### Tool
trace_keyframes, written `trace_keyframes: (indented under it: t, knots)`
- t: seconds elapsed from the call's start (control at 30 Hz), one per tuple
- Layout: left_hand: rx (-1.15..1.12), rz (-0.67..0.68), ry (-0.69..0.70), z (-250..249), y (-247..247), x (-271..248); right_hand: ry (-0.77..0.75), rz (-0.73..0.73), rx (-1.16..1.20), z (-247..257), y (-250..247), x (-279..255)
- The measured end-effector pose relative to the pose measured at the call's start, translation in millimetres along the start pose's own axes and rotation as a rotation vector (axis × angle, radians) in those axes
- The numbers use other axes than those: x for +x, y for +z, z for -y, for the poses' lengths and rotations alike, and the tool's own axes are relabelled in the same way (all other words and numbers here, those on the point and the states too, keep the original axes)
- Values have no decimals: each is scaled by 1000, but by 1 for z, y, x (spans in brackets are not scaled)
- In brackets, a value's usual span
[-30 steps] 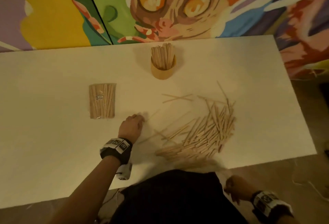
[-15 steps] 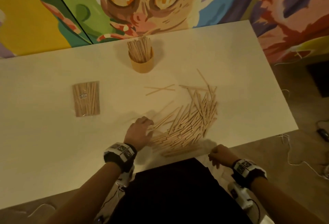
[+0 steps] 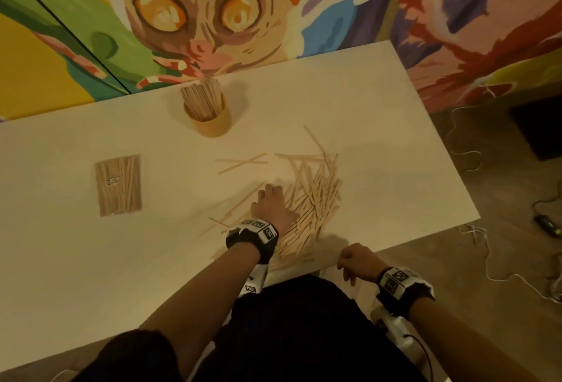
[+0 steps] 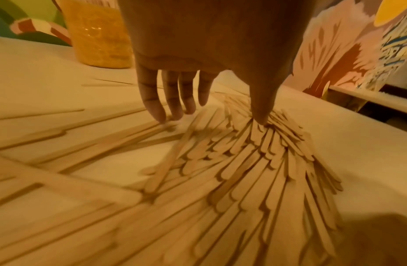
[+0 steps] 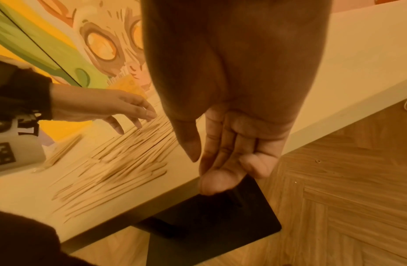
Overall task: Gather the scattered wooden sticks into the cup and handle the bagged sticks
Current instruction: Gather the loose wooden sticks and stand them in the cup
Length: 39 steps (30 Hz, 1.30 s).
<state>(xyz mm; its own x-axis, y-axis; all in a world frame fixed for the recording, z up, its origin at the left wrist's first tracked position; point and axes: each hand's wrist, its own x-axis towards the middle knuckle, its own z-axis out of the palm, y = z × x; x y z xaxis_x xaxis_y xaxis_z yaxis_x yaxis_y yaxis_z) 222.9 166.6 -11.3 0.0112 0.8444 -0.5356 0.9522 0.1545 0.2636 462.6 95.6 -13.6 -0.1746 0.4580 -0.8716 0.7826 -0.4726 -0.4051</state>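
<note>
Head | left hand (image 3: 271, 206) spread on flat wooden sticks (image 3: 316, 193) | right hand (image 3: 357, 260) loosely curled, empty

A white rectangular tabletop (image 3: 380, 150) stands against a wall covered by a bright mural (image 3: 200, 17) of a wide-eyed, orange-eyed animal amid green, yellow, blue and red shapes, above a wood parquet floor (image 5: 348, 189) with thin white cables (image 3: 474, 235) trailing under dim, warm light.
</note>
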Motion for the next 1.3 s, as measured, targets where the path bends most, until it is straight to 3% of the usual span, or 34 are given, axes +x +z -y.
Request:
trace_keyframes:
  t: [0.23, 0.47, 0.73, 0.97, 1.07, 1.3]
  knots:
    - [93, -14, -18, -42, 15, 13, -22, 8, 46, -18, -20, 1]
    - [-65, 23, 1, -26, 8, 26, -89, 58, 73, -20, -45, 7]
    - [-11, 46, -61, -44, 4, 29, -128, 73, 73, -18, -65, 24]
    - [-29, -41, -158, -62, 10, 28, -35, 350, 208, 4, -55, 38]
    - [60, -5, -124, -62, 7, 35, -3, 460, 371, 24, -36, 41]
    - [122, 78, 25, -44, -1, 41, -56, 410, 568, 47, -25, 49]
